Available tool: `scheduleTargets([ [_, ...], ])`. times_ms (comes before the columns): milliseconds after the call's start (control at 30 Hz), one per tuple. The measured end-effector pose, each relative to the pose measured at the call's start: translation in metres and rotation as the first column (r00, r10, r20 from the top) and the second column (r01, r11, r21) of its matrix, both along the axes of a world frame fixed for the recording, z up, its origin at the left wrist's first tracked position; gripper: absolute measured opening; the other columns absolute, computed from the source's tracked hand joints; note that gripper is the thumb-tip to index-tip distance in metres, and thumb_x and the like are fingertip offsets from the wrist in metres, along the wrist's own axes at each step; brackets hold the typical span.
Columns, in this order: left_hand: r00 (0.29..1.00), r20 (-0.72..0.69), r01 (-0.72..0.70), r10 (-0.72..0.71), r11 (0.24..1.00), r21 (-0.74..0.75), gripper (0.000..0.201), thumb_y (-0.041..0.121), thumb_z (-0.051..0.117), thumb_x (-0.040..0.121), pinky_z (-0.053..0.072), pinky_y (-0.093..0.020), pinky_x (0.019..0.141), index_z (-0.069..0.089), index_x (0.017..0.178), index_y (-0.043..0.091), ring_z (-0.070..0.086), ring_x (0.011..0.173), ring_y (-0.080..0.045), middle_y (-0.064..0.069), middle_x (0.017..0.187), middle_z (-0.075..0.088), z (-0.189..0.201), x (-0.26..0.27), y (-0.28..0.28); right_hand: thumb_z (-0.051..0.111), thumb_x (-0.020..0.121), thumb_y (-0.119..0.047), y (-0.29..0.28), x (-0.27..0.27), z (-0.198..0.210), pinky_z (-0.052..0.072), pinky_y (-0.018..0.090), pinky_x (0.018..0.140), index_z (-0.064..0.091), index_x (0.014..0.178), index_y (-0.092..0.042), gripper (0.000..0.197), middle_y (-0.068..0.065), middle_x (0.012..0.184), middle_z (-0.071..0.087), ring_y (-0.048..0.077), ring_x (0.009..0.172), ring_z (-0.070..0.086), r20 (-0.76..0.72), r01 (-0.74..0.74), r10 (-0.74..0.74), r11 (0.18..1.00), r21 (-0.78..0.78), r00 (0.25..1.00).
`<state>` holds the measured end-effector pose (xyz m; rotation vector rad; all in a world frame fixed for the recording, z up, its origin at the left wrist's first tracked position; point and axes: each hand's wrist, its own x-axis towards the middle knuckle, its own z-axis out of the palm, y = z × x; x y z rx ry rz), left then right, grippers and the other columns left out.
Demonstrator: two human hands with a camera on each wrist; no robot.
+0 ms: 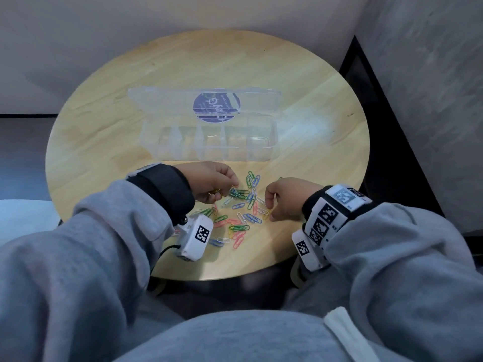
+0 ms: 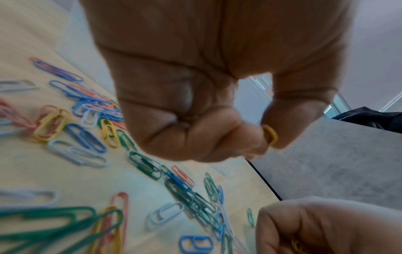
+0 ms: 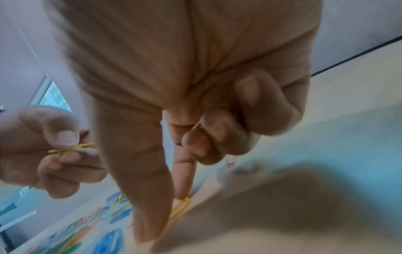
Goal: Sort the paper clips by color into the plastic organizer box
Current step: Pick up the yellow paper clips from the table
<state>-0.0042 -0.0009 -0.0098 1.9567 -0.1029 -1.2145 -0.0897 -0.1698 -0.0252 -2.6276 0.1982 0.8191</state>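
Observation:
The clear plastic organizer box point(image 1: 167, 152) stands open at the table's middle, its lid point(image 1: 156, 100) tipped back and its compartments looking empty. Paper clips point(image 1: 241, 218) in blue, green, pink, white and yellow lie scattered in front of it. My left hand point(image 1: 226, 189) hovers over the pile's left side and pinches yellow clips point(image 2: 270, 134) between thumb and forefinger. My right hand point(image 1: 269, 211) is at the pile's right edge. Its curled fingers hold a yellow clip point(image 3: 222, 106), while its forefinger and thumb touch another yellow clip point(image 3: 181, 206) lying on the table.
The round wooden table point(image 1: 104, 126) has bare room to the left, right and behind the box. Its near edge runs just under my wrists. A dark floor strip point(image 1: 366, 82) and grey wall lie to the right.

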Motion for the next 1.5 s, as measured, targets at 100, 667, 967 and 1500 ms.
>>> scheduleTargets([
  [100,1.000,-0.018,0.015,-0.014,0.998,0.064,0.027,0.001,0.042,0.089,0.029,-0.012,0.035,0.060,0.072,0.012,0.037,0.032,-0.005,0.000,0.066,0.045,0.000,-0.003,0.001,0.067,0.081,-0.021,0.004,0.000,0.001,0.029,0.017,0.048,0.062,0.090,-0.018,0.010,-0.009,0.069,0.047,0.016,0.073,0.049,-0.001,-0.083,0.083,0.996,-0.045,0.997],
  [667,0.935,0.195,0.239,-0.295,0.933,0.268,0.019,0.010,0.062,0.083,0.027,-0.022,0.050,0.052,0.072,0.020,0.034,0.053,-0.014,0.002,0.061,0.042,0.000,0.006,0.020,0.057,0.082,0.007,-0.008,0.012,0.004,0.034,0.016,0.042,0.050,0.064,-0.013,0.028,0.001,0.052,0.052,0.011,0.044,0.041,-0.186,0.303,-0.240,0.727,0.616,0.953],
  [967,0.701,0.241,0.451,-0.671,0.679,0.580,0.023,0.015,0.070,0.075,0.031,-0.022,0.051,0.063,0.087,0.034,0.040,0.055,-0.004,0.012,0.059,0.043,-0.003,-0.003,0.015,0.032,0.085,0.014,0.011,0.021,0.002,0.043,0.018,0.039,0.051,0.071,-0.008,0.032,0.011,0.065,0.051,0.013,0.049,0.047,-0.322,0.348,-0.174,0.694,0.630,0.931],
  [1500,0.647,0.309,0.467,-0.697,0.683,0.562,0.016,0.024,0.069,0.080,0.030,-0.020,0.051,0.055,0.073,0.029,0.042,0.056,-0.002,0.012,0.062,0.047,-0.021,0.002,0.024,0.065,0.081,-0.015,0.065,0.018,0.005,0.030,0.012,0.053,0.068,0.103,-0.024,0.024,-0.017,0.066,0.044,-0.001,0.060,0.042,-0.059,-0.485,0.490,0.870,0.089,0.870],
])
